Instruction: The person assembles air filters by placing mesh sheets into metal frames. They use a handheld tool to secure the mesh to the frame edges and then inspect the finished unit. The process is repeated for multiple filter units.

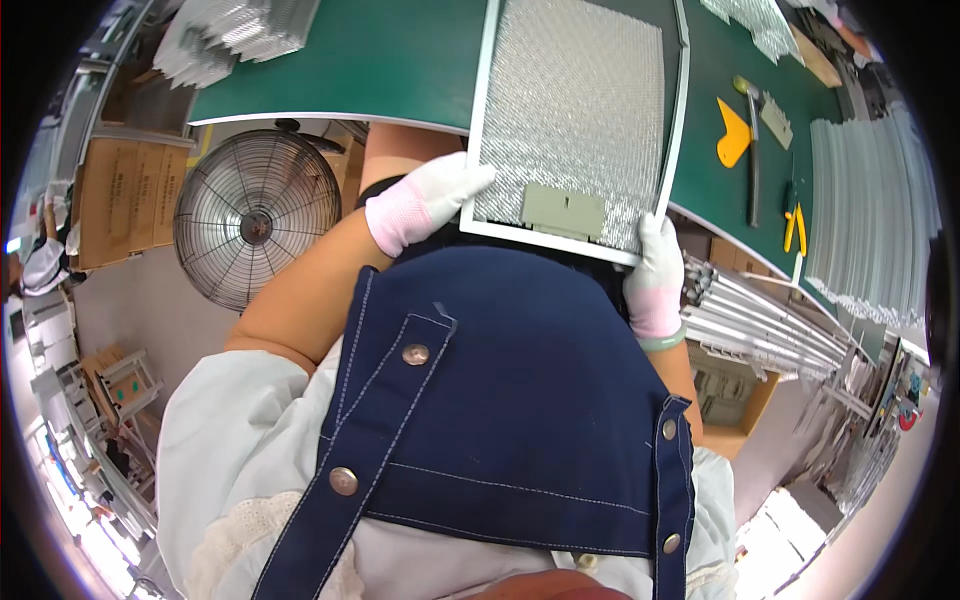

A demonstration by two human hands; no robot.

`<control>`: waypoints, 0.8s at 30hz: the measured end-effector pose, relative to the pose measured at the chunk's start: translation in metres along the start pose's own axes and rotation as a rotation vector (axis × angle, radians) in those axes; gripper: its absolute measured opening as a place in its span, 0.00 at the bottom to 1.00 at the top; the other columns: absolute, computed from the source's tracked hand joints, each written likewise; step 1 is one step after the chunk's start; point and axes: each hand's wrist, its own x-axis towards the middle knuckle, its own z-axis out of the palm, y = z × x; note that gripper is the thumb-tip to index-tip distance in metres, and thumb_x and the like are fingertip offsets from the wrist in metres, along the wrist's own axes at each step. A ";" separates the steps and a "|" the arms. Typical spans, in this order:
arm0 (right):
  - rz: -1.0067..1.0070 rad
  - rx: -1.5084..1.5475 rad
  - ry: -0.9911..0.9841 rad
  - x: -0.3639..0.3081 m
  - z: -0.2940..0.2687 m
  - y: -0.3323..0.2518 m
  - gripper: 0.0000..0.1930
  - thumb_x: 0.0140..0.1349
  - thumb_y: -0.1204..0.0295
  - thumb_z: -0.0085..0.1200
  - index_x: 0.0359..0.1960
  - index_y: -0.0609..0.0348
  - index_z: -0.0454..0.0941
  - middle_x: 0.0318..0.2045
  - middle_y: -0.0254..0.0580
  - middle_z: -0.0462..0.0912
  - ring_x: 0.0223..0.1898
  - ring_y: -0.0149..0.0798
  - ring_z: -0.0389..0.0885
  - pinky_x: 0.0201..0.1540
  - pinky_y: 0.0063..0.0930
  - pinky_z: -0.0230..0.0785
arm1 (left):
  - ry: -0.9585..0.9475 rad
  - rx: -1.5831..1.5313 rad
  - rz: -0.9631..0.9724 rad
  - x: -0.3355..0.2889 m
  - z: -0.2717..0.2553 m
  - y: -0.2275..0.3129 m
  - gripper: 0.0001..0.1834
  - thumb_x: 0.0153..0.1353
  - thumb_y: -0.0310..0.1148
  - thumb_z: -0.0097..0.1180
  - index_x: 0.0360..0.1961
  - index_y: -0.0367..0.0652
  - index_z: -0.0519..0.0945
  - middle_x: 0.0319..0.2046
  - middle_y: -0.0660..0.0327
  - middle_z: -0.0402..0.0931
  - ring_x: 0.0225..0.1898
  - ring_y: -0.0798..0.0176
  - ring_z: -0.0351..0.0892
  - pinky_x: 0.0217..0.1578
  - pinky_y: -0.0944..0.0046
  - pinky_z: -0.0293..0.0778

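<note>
A rectangular filter panel of silvery metal mesh [580,100] lies partly on the green table, its near end reaching over the table edge towards me. A slim white metal frame [478,120] borders the mesh. Near the close end, a flat grey-green plate [562,210] sits against the mesh. My left hand [432,200], in a white glove with a pink cuff, grips the frame's left side near the close corner, thumb over the rim. Gloved the same way, my right hand [655,270] holds the close right corner, its fingers partly hidden beneath.
Right of the panel lie an orange scraper [734,134], a hammer [753,160] and yellow-handled pliers [795,228]. Stacked silvery sheets [870,210] stand at the far right, mesh sheets [235,35] at the back left. A floor fan [256,225] and cardboard boxes [130,200] are left.
</note>
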 end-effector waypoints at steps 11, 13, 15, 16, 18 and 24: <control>-0.001 0.129 -0.116 0.006 -0.008 0.010 0.18 0.74 0.64 0.44 0.56 0.67 0.71 0.47 0.45 0.80 0.48 0.34 0.79 0.54 0.31 0.72 | 0.089 -0.001 0.094 0.010 -0.010 -0.005 0.22 0.73 0.41 0.47 0.54 0.31 0.73 0.45 0.61 0.77 0.48 0.69 0.74 0.54 0.65 0.70; -0.020 0.027 -0.159 0.011 -0.017 0.020 0.18 0.75 0.65 0.43 0.56 0.67 0.71 0.50 0.44 0.80 0.51 0.36 0.79 0.58 0.33 0.70 | 0.196 0.247 0.035 0.003 0.001 0.025 0.22 0.73 0.43 0.48 0.52 0.31 0.74 0.42 0.64 0.75 0.44 0.70 0.72 0.50 0.66 0.70; 0.020 0.113 -0.163 0.005 -0.005 0.013 0.15 0.74 0.61 0.48 0.45 0.62 0.75 0.37 0.29 0.74 0.41 0.25 0.69 0.49 0.25 0.64 | 0.321 0.197 0.021 0.010 0.005 0.026 0.20 0.72 0.43 0.49 0.48 0.32 0.75 0.38 0.63 0.75 0.41 0.70 0.71 0.46 0.66 0.70; 0.083 0.246 -0.177 0.003 -0.001 0.007 0.15 0.74 0.61 0.48 0.45 0.62 0.75 0.38 0.28 0.73 0.41 0.25 0.68 0.48 0.25 0.64 | 0.304 0.092 0.059 0.011 0.004 0.024 0.20 0.71 0.43 0.50 0.46 0.33 0.76 0.37 0.61 0.77 0.41 0.68 0.73 0.46 0.65 0.71; 0.071 0.147 -0.156 0.004 -0.008 0.007 0.14 0.73 0.61 0.49 0.46 0.61 0.75 0.37 0.28 0.73 0.40 0.24 0.67 0.48 0.24 0.64 | 0.138 -0.015 0.022 0.008 -0.005 0.030 0.18 0.71 0.40 0.49 0.46 0.33 0.76 0.37 0.62 0.77 0.41 0.69 0.73 0.46 0.66 0.71; 0.005 0.116 -0.099 0.007 -0.010 0.007 0.13 0.74 0.62 0.49 0.45 0.61 0.74 0.36 0.27 0.72 0.39 0.24 0.67 0.48 0.23 0.63 | 0.106 0.310 0.131 0.009 -0.014 0.031 0.20 0.71 0.42 0.49 0.46 0.31 0.76 0.39 0.58 0.78 0.42 0.65 0.74 0.48 0.64 0.70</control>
